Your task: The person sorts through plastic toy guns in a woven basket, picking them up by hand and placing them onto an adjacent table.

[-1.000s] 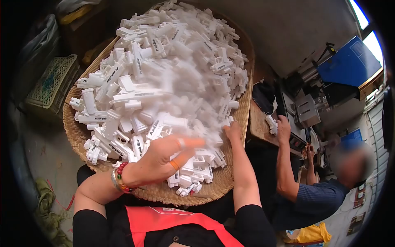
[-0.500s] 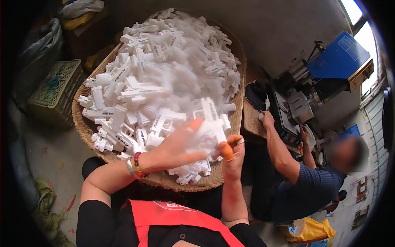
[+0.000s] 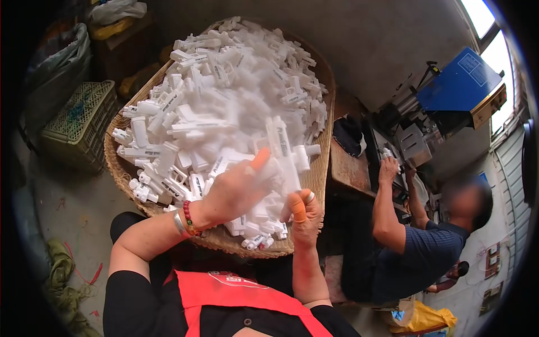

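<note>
My right hand [image 3: 305, 213], an orange finger cot on one finger, pinches the lower end of a white plastic toy gun [image 3: 289, 168] that carries dark lettering. The toy gun stands roughly upright over the front right of the heap. Close to its left side is my left hand [image 3: 236, 191], with bracelets at the wrist and an orange cot on a raised finger. Its other fingers are smeared by motion, so whether they hold anything is unclear. Many similar white toy guns [image 3: 149, 151] fill a large woven basket [image 3: 120, 171] before me; the heap's middle is blurred.
A person in a dark shirt [image 3: 418, 253] sits at the right, hands at a machine with a blue housing [image 3: 460, 78]. A wooden bench [image 3: 351, 168] adjoins the basket. At the left stands a plastic crate [image 3: 84, 121]; green cloth [image 3: 59, 275] lies on the floor.
My right hand has shifted slightly left and down, and the toy gun in it appears more upright. The left hand has moved up. The other person's hand has moved nearer the machine.
</note>
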Demonstrator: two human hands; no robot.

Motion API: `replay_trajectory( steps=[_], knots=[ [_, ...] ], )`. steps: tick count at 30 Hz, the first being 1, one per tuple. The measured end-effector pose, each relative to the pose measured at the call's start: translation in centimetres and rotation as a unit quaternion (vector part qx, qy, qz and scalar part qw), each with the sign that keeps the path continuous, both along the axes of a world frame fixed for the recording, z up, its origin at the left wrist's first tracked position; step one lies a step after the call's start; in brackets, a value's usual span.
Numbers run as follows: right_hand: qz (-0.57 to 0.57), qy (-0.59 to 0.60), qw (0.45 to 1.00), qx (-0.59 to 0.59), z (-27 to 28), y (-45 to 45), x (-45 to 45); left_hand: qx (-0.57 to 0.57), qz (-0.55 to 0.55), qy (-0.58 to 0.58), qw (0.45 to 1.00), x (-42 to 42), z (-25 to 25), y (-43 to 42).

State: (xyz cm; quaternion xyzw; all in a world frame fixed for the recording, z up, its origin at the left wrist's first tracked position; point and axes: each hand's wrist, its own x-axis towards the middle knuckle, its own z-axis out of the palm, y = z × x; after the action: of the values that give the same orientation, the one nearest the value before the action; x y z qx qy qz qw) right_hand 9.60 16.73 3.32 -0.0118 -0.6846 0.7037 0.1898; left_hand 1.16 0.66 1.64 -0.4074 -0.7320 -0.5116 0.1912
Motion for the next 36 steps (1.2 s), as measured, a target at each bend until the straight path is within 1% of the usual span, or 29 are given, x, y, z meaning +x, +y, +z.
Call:
replay_trajectory(
  steps=[1, 3, 5, 6, 7, 8, 9, 10, 11, 12, 13, 14, 15, 17, 18, 19, 20, 21, 22, 23, 24, 25, 26, 28, 29, 30, 32, 35, 36],
  knots=[
    [-0.001, -0.001, 1.000, -0.001, -0.8, 0.3, -0.1, -0.001, -0.001, -0.001, 1.000, -0.1, 0.2, 0.0],
    [-0.076, 0.032, 0.992, 0.090, -2.4, 0.6, 0.1, -0.025, 0.040, 0.110, 0.993, -0.4, 0.9, -0.1],
    [-0.102, 0.053, 0.985, 0.128, -2.7, 0.3, 0.5, -0.050, 0.021, 0.071, 0.996, -0.2, 1.1, -0.1],
    [-0.087, 0.046, 0.994, 0.044, -2.5, -0.1, 0.3, -0.074, -0.001, 0.030, 0.997, -0.1, 1.1, -0.1],
    [-0.072, 0.042, 0.996, -0.038, -2.3, -0.2, 0.0, -0.050, 0.018, 0.060, 0.997, -0.2, 1.2, 0.3],
    [-0.012, -0.012, 0.995, -0.096, -2.2, -0.1, -0.4, -0.042, 0.021, 0.031, 0.998, -0.4, 0.9, 0.3],
    [0.047, -0.053, 0.990, -0.120, -2.5, 0.0, -0.8, -0.035, 0.022, 0.002, 0.999, -0.7, 0.6, 0.4],
    [0.076, -0.070, 0.990, -0.096, -3.4, 0.0, -1.3, 0.006, -0.060, -0.031, 0.998, -0.8, 0.7, 0.6],
    [0.075, -0.094, 0.987, -0.103, -3.8, -0.5, -1.5, -0.004, -0.093, 0.014, 0.996, -0.7, -0.6, 1.4],
    [0.046, -0.095, 0.982, -0.159, -4.3, -0.5, -2.1, -0.012, -0.125, 0.058, 0.990, -0.3, -2.0, 2.1],
    [0.018, -0.097, 0.972, -0.213, -5.1, 0.0, -2.8, -0.013, -0.148, 0.003, 0.989, 0.7, -2.2, 2.5],
    [0.060, -0.067, 0.973, -0.214, -6.3, 2.2, -3.3, -0.061, -0.157, 0.016, 0.986, 0.6, -1.8, 2.3],
    [-0.029, -0.069, 0.971, -0.228, -6.3, 3.7, -4.0, -0.110, -0.165, 0.030, 0.980, 0.4, -1.1, 1.7],
    [-0.117, -0.075, 0.957, -0.255, -6.4, 10.0, -6.4, -0.114, -0.164, -0.005, 0.980, -0.3, -0.1, 0.9],
    [-0.143, -0.090, 0.939, -0.301, -7.2, 14.0, -7.4, -0.112, -0.148, -0.013, 0.983, -0.6, 0.4, 0.3],
    [-0.139, -0.108, 0.939, -0.296, -9.0, 19.2, -8.0, -0.107, -0.121, -0.002, 0.987, -1.1, 0.7, -0.1],
    [-0.229, -0.138, 0.934, -0.238, -9.9, 22.7, -9.0, -0.105, -0.118, -0.003, 0.987, -1.4, 0.3, -0.2],
    [-0.245, -0.173, 0.921, -0.249, -11.6, 27.4, -9.8, -0.099, -0.115, -0.020, 0.988, -1.8, -0.2, -0.3],
    [-0.216, -0.168, 0.921, -0.276, -11.4, 29.9, -9.9, -0.094, -0.113, -0.039, 0.988, -2.0, -0.7, -0.4],
    [-0.193, -0.082, 0.919, -0.333, -12.2, 32.5, -10.3, -0.105, -0.104, -0.047, 0.988, -2.1, -1.1, -0.3],
    [-0.198, -0.048, 0.893, -0.401, -12.1, 34.0, -11.0, -0.108, -0.103, -0.051, 0.988, -2.1, -1.3, -0.2],
    [-0.242, -0.031, 0.886, -0.394, -11.7, 33.8, -11.2, -0.105, -0.120, -0.049, 0.986, -2.2, -1.4, -0.2],
    [-0.253, -0.091, 0.844, -0.465, -11.1, 33.7, -11.7, -0.103, -0.138, -0.046, 0.984, -2.2, -1.4, -0.1],
    [-0.182, -0.181, 0.919, -0.300, -12.1, 29.7, -13.0, -0.104, -0.125, -0.045, 0.986, -2.3, -0.7, -0.1],
    [-0.125, -0.201, 0.961, -0.145, -11.9, 26.5, -13.6, -0.105, -0.111, -0.040, 0.988, -2.3, -0.5, 0.0],
    [-0.063, -0.214, 0.975, 0.013, -12.0, 23.5, -14.4, -0.107, -0.109, -0.041, 0.987, -2.4, -0.6, 0.1],
    [-0.037, -0.162, 0.950, 0.265, -16.6, 22.2, -18.3, -0.094, -0.126, -0.043, 0.987, -2.5, -0.8, 0.3],
    [-0.052, -0.173, 0.902, 0.392, -19.3, 20.9, -22.4, -0.094, -0.122, -0.033, 0.988, -2.6, -1.2, 0.3],
    [-0.045, -0.171, 0.903, 0.392, -19.1, 20.2, -22.7, -0.093, -0.121, -0.021, 0.988, -2.7, -1.4, 0.2]
  ],
)
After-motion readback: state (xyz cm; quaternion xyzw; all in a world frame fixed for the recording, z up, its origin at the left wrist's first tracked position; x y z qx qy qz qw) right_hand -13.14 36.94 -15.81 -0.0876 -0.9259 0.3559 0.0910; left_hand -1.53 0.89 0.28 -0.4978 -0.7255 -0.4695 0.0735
